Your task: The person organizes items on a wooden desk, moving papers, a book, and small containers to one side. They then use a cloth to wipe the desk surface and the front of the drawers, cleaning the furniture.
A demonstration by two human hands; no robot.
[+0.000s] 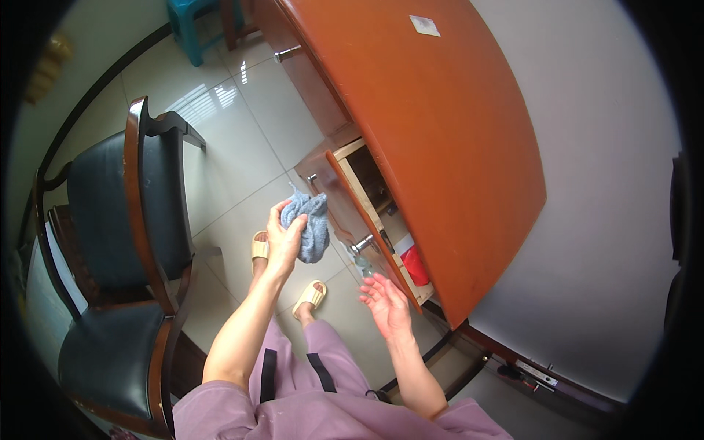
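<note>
A crumpled blue-grey cloth point(312, 225) is gripped in my left hand point(285, 234), held above the tiled floor. My right hand point(389, 311) is empty, palm up with the fingers apart, close to the near end of a pulled-out wooden drawer point(360, 203). That drawer belongs to a reddish-brown wooden desk point(440, 137) and has a metal handle point(362, 245) on its front. A red item point(415, 265) shows inside at its near end. Further in, other contents are dark and partly hidden under the desktop. Beside the drawer front, low down, is a clear plastic bottle point(363, 267), partly covered.
Armchairs with dark padding point(129, 203) and wooden frames stand on the left. A blue plastic stool point(192, 33) is at the upper left. Another desk front with a metal handle point(287, 53) lies further off. On the desktop sits a small white paper point(424, 25). A pale wall point(583, 165) borders the desk.
</note>
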